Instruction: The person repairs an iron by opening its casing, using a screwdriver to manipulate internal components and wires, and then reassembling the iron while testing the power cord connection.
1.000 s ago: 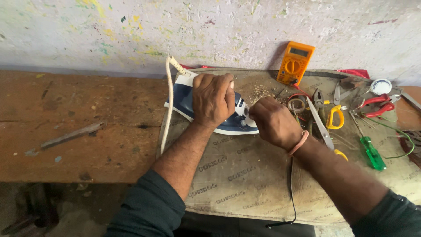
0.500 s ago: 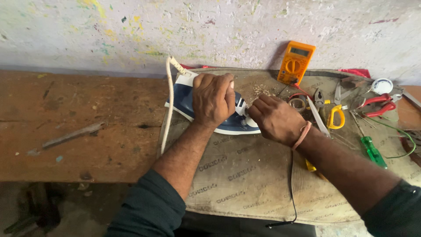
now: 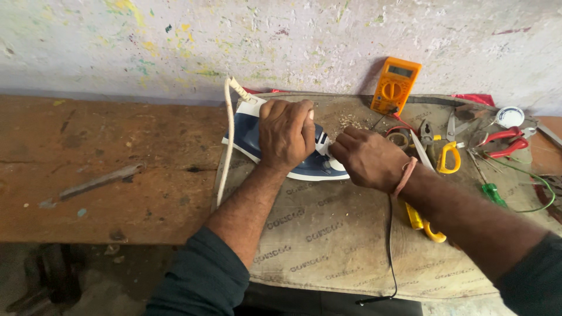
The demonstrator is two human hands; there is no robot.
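- Blue-and-white clothes iron (image 3: 257,131) sits mid-frame on the sackcloth mat (image 3: 328,234), its white cord (image 3: 225,140) trailing down-left.
- Left hand (image 3: 285,133) clamped over its top, fingers curled around it.
- Right hand (image 3: 367,159) bunched at the iron's right end; can't tell what it's pinching.
- Orange multimeter (image 3: 396,86) upper right.

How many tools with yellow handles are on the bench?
2. One yellow-handled tool lies right of the right hand, below the orange multimeter. Another pokes out beneath the right forearm, partly hidden. More may be covered in the pile.
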